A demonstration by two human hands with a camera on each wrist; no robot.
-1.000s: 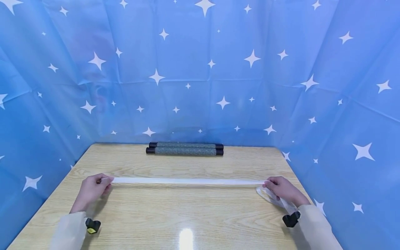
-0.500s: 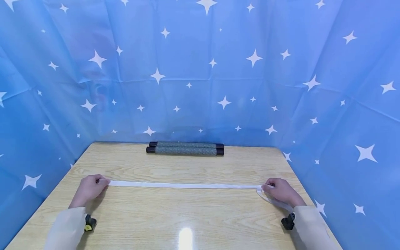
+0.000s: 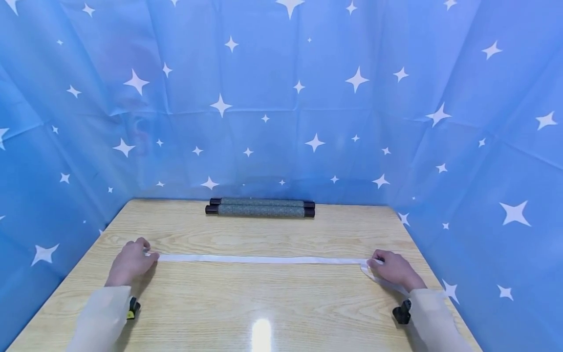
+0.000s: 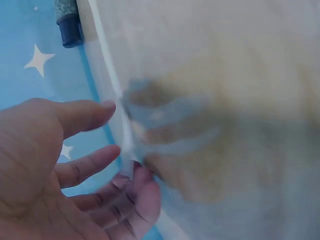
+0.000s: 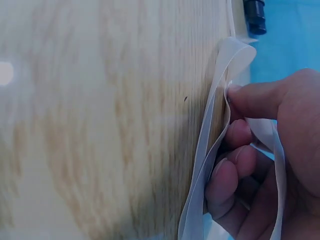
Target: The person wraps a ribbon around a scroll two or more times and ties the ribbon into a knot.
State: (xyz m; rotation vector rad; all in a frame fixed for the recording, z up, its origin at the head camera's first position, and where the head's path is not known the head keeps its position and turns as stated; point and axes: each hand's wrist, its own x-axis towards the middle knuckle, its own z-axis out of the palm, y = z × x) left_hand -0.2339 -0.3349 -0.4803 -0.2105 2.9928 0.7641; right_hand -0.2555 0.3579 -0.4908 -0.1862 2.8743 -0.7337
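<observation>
A white ribbon [image 3: 264, 259] stretches nearly straight from left to right, close over the wooden table. At its left end my left hand [image 3: 133, 263] has its thumb and forefinger apart. In the left wrist view the ribbon's end [image 4: 127, 167] runs past the thumb tip and overlaps the lower, loosely bent fingers [image 4: 142, 207]. My right hand [image 3: 394, 269] pinches the ribbon near the right side between thumb and curled fingers. Loose ribbon [image 5: 200, 165] loops beside those fingers and hangs back past the palm toward the wrist.
Two grey-green rolls [image 3: 261, 210] with black end caps lie side by side at the back of the wooden table [image 3: 264, 293]. A blue curtain [image 3: 264, 98] with white stars encloses the back and both sides. Black wrist cameras [image 3: 402, 312] sit at the sleeves.
The ribbon has come down slightly toward the table. My left hand has shifted slightly right, its thumb and forefinger now spread from their pinch. My right hand keeps its pinch, moved slightly nearer me.
</observation>
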